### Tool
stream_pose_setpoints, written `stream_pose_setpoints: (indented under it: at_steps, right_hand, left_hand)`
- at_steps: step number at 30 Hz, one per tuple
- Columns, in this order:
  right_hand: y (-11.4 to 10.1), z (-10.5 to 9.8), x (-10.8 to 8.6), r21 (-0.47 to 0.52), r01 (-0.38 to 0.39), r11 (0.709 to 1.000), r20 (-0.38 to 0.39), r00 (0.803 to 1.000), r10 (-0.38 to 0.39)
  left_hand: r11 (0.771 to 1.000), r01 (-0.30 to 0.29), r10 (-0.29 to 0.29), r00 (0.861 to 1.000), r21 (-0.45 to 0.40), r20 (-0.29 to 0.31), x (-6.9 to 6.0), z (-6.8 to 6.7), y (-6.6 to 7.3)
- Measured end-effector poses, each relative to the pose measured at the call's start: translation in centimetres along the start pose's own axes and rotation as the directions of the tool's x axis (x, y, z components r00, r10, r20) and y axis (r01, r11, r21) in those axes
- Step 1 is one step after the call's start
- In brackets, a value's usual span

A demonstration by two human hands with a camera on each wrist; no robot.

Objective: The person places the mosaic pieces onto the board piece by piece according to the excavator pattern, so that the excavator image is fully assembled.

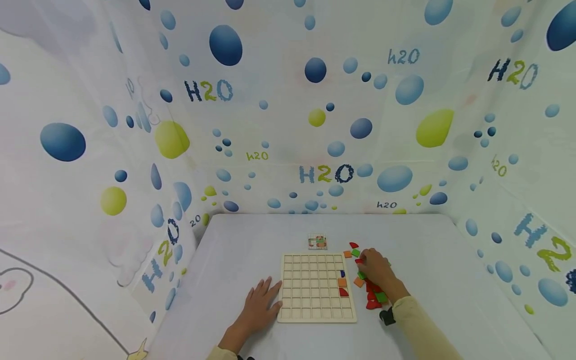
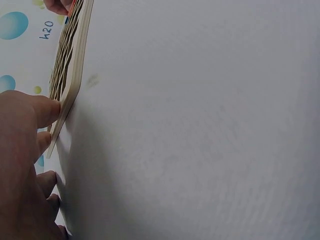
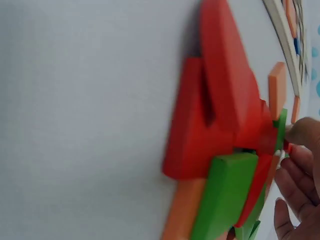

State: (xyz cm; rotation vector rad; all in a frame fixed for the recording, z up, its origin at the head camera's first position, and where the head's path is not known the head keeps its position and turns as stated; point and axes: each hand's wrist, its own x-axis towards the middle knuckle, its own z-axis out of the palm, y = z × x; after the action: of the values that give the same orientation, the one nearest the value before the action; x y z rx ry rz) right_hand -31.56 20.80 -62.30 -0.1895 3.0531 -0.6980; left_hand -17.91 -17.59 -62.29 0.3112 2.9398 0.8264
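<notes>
A pale wooden grid board [image 1: 310, 287] lies on the table, with a blue piece [image 1: 342, 274], an orange square [image 1: 342, 282] and a red quarter-round piece [image 1: 343, 292] in its right-hand cells. My left hand [image 1: 261, 306] rests flat at the board's left edge, fingers spread; in the left wrist view its thumb [image 2: 48, 111] touches the rim. Over the loose pieces right of the board is my right hand [image 1: 377, 267], fingers bent downward. Its fingertips are among red and green pieces [image 3: 281, 129] in the right wrist view; whether they pinch one is hidden.
Loose red, green and orange pieces [image 1: 372, 295] are heaped right of the board, some overlapping. A small picture card [image 1: 317, 242] lies beyond the board. White table surface [image 1: 252, 240] surrounds them, with a printed curtain [image 1: 288, 125] behind and at the sides.
</notes>
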Motion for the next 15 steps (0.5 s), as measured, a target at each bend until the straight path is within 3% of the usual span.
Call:
stream_pose_setpoints:
  at_steps: [6,9,15]
  right_hand:
    - [-0.6,0.1,-0.2,0.066,0.027,0.997,0.003,1.000,-0.027]
    - [-0.9,0.0,-0.3,0.032,0.062,0.998,-0.007,0.998,-0.062]
    - [-1.3,-0.1,-0.5,-0.026,0.048,0.999,-0.050,0.998,-0.049]
  left_hand:
    - [1.000,0.003,-0.003,1.000,0.004,0.002,0.0,0.1,-0.2]
    - [1.000,0.007,-0.007,1.000,0.001,0.002,0.0,0.1,-0.1]
    - [1.000,0.003,-0.003,1.000,-0.003,-0.001,0.0,0.0,0.0]
